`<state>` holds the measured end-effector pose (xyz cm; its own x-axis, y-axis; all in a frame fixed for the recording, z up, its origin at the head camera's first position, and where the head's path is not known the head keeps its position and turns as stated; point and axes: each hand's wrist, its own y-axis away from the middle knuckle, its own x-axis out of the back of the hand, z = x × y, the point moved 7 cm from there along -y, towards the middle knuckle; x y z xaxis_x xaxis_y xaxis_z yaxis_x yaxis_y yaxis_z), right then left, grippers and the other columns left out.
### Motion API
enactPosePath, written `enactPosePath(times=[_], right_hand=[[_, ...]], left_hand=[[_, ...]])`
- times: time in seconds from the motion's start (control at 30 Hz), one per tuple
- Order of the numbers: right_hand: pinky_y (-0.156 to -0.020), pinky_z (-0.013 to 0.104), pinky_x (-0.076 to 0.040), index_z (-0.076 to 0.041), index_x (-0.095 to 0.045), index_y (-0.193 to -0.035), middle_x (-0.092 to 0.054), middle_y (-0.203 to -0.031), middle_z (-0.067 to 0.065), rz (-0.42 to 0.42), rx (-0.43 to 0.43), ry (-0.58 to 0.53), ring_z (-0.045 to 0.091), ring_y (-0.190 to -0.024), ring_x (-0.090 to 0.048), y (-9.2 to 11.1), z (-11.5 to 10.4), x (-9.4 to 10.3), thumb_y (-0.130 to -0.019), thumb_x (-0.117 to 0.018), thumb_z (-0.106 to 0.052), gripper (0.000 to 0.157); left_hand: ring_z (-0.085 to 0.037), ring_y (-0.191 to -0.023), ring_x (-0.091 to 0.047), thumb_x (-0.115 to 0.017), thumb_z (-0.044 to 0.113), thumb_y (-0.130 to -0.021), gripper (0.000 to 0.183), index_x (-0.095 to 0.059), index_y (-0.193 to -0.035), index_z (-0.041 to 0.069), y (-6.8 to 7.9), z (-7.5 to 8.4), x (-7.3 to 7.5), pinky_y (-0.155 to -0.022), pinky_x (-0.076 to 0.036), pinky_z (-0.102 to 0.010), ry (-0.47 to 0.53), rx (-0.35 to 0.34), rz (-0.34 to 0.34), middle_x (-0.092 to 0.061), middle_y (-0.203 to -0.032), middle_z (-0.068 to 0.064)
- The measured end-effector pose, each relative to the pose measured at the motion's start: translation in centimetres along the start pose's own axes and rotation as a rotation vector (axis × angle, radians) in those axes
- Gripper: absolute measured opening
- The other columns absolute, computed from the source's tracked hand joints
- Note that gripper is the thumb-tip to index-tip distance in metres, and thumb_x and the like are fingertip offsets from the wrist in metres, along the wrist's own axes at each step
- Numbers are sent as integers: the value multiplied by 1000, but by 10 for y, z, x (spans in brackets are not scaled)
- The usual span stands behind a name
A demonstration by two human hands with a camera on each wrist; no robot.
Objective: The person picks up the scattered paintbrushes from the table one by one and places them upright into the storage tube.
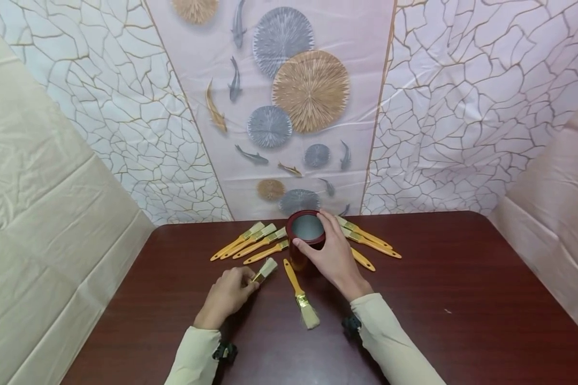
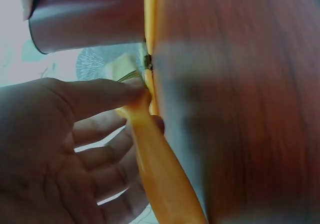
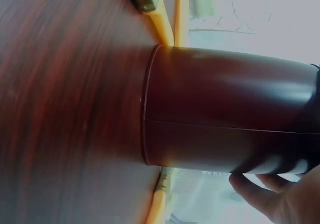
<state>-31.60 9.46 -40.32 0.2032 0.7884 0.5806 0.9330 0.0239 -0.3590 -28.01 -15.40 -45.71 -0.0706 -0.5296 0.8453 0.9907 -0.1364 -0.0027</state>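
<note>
My left hand (image 1: 228,294) pinches a paintbrush (image 1: 267,268) around its metal collar, with the pale bristles pointing away to the upper right. In the left wrist view, the thumb presses on the collar and the yellow handle (image 2: 157,159) runs down past the curled fingers. My right hand (image 1: 334,255) grips a dark red cylindrical holder (image 1: 296,258) around its upper part, thumb on the near side of the rim and fingers on the far right. The holder stands upright, its grey inside showing. Another paintbrush (image 1: 291,275) lies between the hands, bristles toward me.
Several yellow-handled paintbrushes (image 1: 248,246) lie fanned out left of the holder, and more brushes (image 1: 373,243) lie to its right. All rest on a dark red-brown wooden table (image 1: 462,310). Patterned cloth (image 1: 424,133) hangs behind the table's far edge.
</note>
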Motion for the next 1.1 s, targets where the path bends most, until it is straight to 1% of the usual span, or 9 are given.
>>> enactPosePath(times=[0.17,0.27,0.4,0.5,0.7,0.77,0.9,1.0,1.1], right_hand=[[-91,51,-50,-16,-39,-151,-30,-158,-3,34,-1,-23,28,-128,-50,1,5,-1,-79,-64,-73,95],[-91,51,-50,-16,-40,-150,-32,-156,-4,54,6,-29,28,-126,-50,1,6,0,-79,-65,-73,94],[-93,51,-50,-16,-40,-151,-32,-156,-3,53,20,-49,27,-128,-48,1,7,-2,-80,-66,-71,94],[-94,51,-49,-17,-39,-151,-30,-157,-2,43,24,-70,27,-131,-46,3,8,-4,-80,-67,-70,93],[-95,53,-48,-20,-38,-152,-30,-157,-3,52,15,-85,27,-130,-47,3,10,-2,-80,-67,-70,93],[-95,53,-48,-19,-38,-152,-30,-157,-3,55,18,-84,27,-130,-47,2,10,-1,-80,-67,-70,93],[-95,52,-48,-19,-38,-152,-29,-158,-3,54,18,-83,27,-129,-48,2,9,-2,-80,-67,-70,93],[-95,52,-48,-19,-38,-152,-29,-158,-3,50,20,-79,27,-129,-48,1,8,-4,-80,-67,-69,93],[-94,51,-49,-18,-38,-152,-29,-157,-3,42,30,-73,25,-130,-47,1,7,-6,-80,-67,-69,93]], left_hand=[[-11,-60,-55,-73,19,-92,10,-71,-99,12,-4,9,10,-54,-45,-29,117,-17,84,-63,-77,5],[-12,-67,-58,-74,18,-91,15,-71,-102,9,-5,17,22,-60,-48,-30,190,-25,143,-65,-81,2],[-15,-79,-64,-74,19,-91,17,-71,-104,9,-4,31,40,-69,-53,-34,287,-52,224,-68,-89,-1],[-16,-85,-67,-73,19,-92,16,-71,-104,10,-6,44,51,-76,-56,-37,353,-89,276,-69,-93,-2],[-15,-85,-67,-72,20,-93,16,-70,-107,13,-14,79,78,-79,-56,-40,442,-191,358,-70,-94,-1],[-15,-85,-68,-72,21,-93,17,-70,-108,13,-17,92,90,-77,-56,-40,450,-233,375,-71,-95,-1],[-16,-89,-69,-70,22,-94,20,-68,-112,12,-25,113,111,-78,-56,-39,446,-302,372,-70,-100,-2],[-17,-95,-69,-69,21,-95,23,-66,-116,12,-32,123,120,-80,-57,-38,456,-330,346,-68,-104,-3],[-18,-96,-69,-68,18,-95,22,-65,-116,11,-40,130,127,-79,-57,-37,485,-356,343,-68,-105,-4]])
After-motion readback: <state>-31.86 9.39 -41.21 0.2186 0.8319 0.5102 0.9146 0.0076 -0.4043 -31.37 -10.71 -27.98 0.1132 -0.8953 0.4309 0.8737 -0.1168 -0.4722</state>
